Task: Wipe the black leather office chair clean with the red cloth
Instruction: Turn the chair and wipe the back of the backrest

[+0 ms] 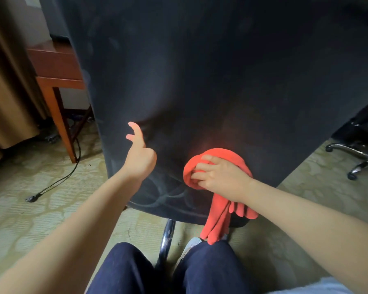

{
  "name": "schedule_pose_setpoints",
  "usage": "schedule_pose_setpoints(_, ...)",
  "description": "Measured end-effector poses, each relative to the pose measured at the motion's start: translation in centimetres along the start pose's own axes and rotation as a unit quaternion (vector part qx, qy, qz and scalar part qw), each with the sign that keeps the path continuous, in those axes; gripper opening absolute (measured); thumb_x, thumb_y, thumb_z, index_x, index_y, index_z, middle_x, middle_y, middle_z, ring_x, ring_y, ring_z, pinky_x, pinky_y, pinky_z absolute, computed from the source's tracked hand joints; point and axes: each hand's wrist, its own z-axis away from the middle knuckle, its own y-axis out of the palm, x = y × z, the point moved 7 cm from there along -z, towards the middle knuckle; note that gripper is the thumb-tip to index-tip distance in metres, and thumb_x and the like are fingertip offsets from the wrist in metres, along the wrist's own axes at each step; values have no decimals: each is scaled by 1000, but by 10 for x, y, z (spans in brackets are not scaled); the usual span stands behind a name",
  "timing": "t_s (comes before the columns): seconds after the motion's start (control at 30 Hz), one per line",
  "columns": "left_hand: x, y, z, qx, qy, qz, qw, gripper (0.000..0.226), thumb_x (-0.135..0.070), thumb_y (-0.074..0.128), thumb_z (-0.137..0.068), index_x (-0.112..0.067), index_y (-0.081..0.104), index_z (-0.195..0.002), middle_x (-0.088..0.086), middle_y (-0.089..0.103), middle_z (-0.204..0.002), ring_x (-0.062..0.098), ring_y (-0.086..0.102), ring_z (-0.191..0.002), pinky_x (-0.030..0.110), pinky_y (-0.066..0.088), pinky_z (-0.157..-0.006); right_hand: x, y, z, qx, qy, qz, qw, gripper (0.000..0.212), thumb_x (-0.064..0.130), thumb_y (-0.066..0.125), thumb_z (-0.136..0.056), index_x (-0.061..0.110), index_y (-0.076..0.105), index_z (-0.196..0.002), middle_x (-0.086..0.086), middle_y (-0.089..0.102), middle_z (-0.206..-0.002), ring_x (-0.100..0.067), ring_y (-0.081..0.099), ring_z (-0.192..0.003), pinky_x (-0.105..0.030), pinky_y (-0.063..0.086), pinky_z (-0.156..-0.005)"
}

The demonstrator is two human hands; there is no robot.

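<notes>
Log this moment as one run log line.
right hand: grips red cloth against black chair back | left hand: holds nothing, fingers spread | step: wiping

A pale, patterned carpet floor (51, 209) is seen. Across its left part a black cable (57, 181) is laid, ending in a plug (31, 199), near a wooden table leg (62, 124). A chrome chair leg (167, 238) is planted near the middle, and a wheeled chrome base (357, 158) is set at the far right.

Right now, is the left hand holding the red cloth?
No, the right hand grips the red cloth; the left hand holds nothing.
</notes>
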Motion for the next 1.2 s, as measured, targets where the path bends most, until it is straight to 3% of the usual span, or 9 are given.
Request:
schedule_pose_setpoints(0.17, -8, -7, 8, 11, -17, 0, 1000, 83, 5, 36, -95, -34, -11, -151, 5, -9, -160, 7, 41, -74, 7, 36, -48, -13, -3, 43, 14, -37, 24, 999, 20, 21, 58, -77, 32, 73, -69, 19, 68, -94, -12, 62, -96, -34, 25, -101)
schedule_pose_setpoints(0.3, -15, -4, 19, -17, -17, 38, 999, 87, 2, 44, -94, -30, -14, -151, 4, -6, -161, 20, 44, -115, -4, 30, -41, -52, -37, 80, -104, 84, -22, 991, 32, 10, 48, -79, 27, 73, -89, 11, 68, -110, -20, 55, -104, -40, 30, -96)
schedule_pose_setpoints(0.37, -19, 6, 24, -21, 2, 58, 998, 92, -2, 49, -94, -34, -18, -149, 7, -11, -160, 19, 40, -123, -6, 36, -69, -75, -66, 91, -163, 144, -29, 976, 41, 4, 47, -74, 25, 71, -99, 8, 67, -115, -22, 48, -107, -42, 30, -93)
schedule_pose_setpoints(0.43, -22, 20, 26, -5, 19, 81, 997, 97, -13, 55, -94, -38, -23, -146, 10, -19, -158, 25, 22, -143, 26, 23, -111, -97, -99, 96, -234, 193, -17, 953, 47, -2, 46, -74, 23, 71, -105, 5, 66, -118, -24, 45, -108, -44, 29, -92)
schedule_pose_setpoints(0.47, -24, 27, 27, 4, 20, 98, 995, 99, -20, 58, -94, -39, -25, -144, 11, -23, -157, 26, 10, -147, 36, 13, -115, -106, -114, 96, -266, 215, -7, 940, 47, -4, 48, -75, 22, 71, -108, 4, 65, -121, -25, 45, -108, -44, 29, -93)
schedule_pose_setpoints(0.63, -29, 43, 17, -2, -5, 135, 991, 106, -50, 61, -86, -44, -30, -140, 11, -29, -155, 33, 4, -147, 51, 6, -115, -126, -131, 80, -372, 319, 39, 871, 41, 8, 59, -80, 31, 69, -112, 10, 63, -123, -22, 45, -105, -40, 26, -92)
schedule_pose_setpoints(0.8, -28, 47, 8, -27, -24, 145, 989, 112, -58, 64, -79, -48, -30, -138, 8, -25, -157, 33, 2, -147, 57, 8, -113, -106, -96, 63, -403, 363, 36, 840, 40, 12, 62, -79, 35, 70, -110, 14, 66, -115, -20, 44, -95, -38, 29, -85)
schedule_pose_setpoints(1.1, -25, 48, 0, -62, -24, 180, 981, 114, -55, 67, -79, -49, -30, -138, 9, -28, -155, 29, -2, -148, 54, 4, -114, -64, -50, 49, -331, 311, -16, 891, 49, 7, 35, -87, 33, 70, -111, 18, 66, -114, -16, 44, -92, -36, 27, -88)
schedule_pose_setpoints(1.2, -26, 45, 2, -64, -30, 173, 982, 114, -58, 66, -78, -48, -30, -138, 9, -27, -156, 28, -4, -148, 54, 3, -114, -48, -33, 47, -287, 264, -36, 920, 46, 5, 40, -83, 30, 72, -105, 16, 67, -112, -14, 46, -95, -37, 29, -91)
